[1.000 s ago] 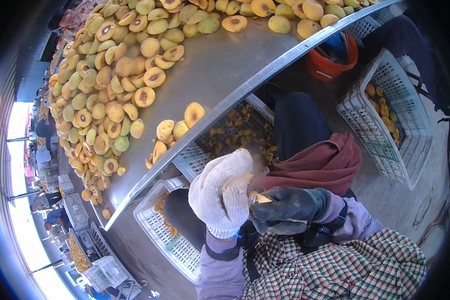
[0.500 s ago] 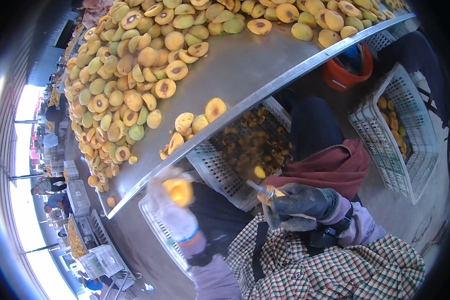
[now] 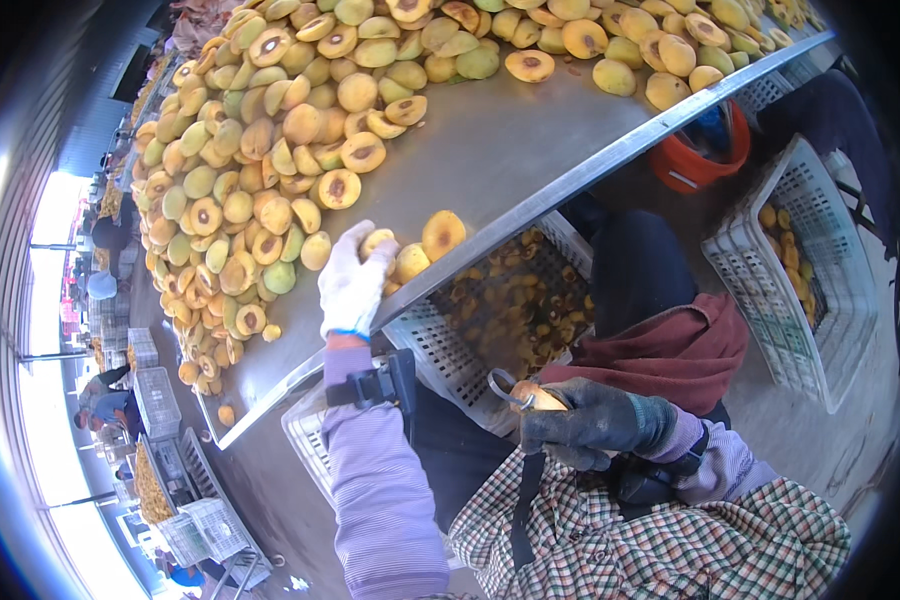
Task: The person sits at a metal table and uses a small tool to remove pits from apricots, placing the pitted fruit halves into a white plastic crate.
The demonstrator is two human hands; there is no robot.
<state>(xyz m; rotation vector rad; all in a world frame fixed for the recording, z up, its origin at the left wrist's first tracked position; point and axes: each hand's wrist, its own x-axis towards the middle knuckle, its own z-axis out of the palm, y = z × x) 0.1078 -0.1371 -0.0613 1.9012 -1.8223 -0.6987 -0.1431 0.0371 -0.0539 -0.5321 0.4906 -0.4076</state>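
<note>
My left hand point(image 3: 350, 288), in a white glove, reaches to the near edge of the metal table point(image 3: 480, 150). Its thumb and fingers close around a yellow peach half point(image 3: 376, 241). Other halves lie beside it, one with its cut face up point(image 3: 443, 234). Over my lap, my right hand point(image 3: 600, 420) wears a dark grey glove. It is wrapped round a pitting tool point(image 3: 540, 397) with a pale, wood-like handle and a curved metal loop pointing up and left. The glove hides the rest of the handle.
A large heap of peach halves point(image 3: 260, 190) covers the table's far left. Below its edge stands a white crate point(image 3: 440, 345) with fruit pieces inside. At right are another white crate point(image 3: 820, 270) and an orange bucket point(image 3: 685, 165). A maroon cloth point(image 3: 660, 345) lies over my leg.
My left hand has moved up from below the table edge onto the peach halves there. The half it carried earlier is out of sight. The tool's metal loop has turned upward.
</note>
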